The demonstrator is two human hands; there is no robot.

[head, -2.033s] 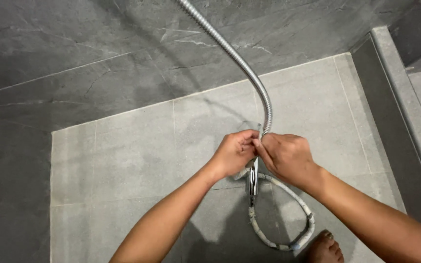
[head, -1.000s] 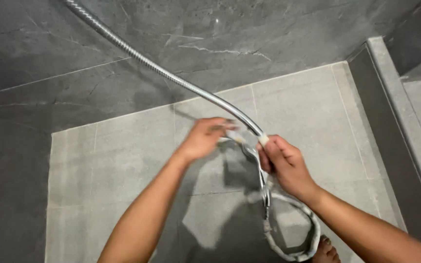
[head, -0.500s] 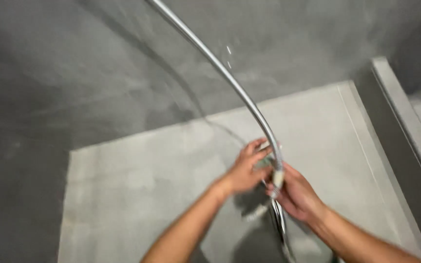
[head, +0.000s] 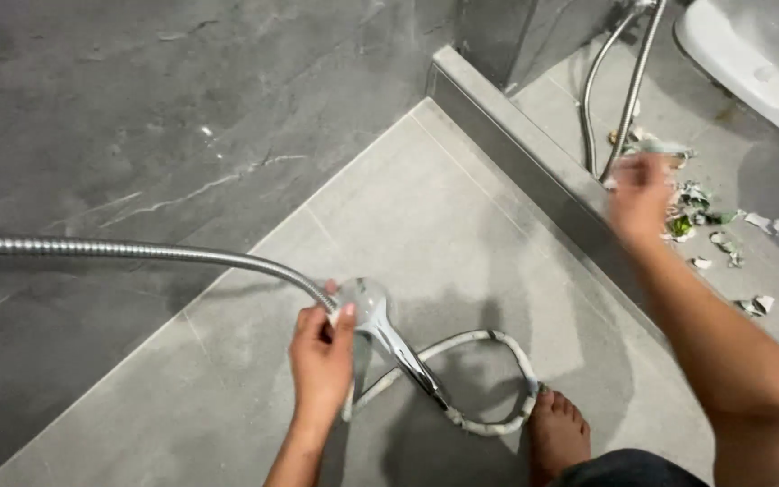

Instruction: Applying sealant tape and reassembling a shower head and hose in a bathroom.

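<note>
Two hoses (head: 137, 250), one shower head (head: 380, 325)

Hands: two are showing; the left hand (head: 322, 356) is gripping, the right hand (head: 642, 194) is reaching out, blurred.
Shower heads: one shower head (head: 380, 325) is sitting right at the left fingertips.
Metal hoses: three are showing; one long hose (head: 137, 251) is running away from the left fingers, and two thin hoses (head: 610, 81) are hanging just beyond the right fingers.
Worn hoses: one looped hose (head: 498, 379) is lying below the left fingers.
Feet: one bare foot (head: 559, 433) is standing beside the loop.
Scraps: many small scraps (head: 705, 221) are lying near the right fingers, too small to count.
Toilets: one white toilet (head: 759, 54) is showing, well beyond the right fingers.
</note>
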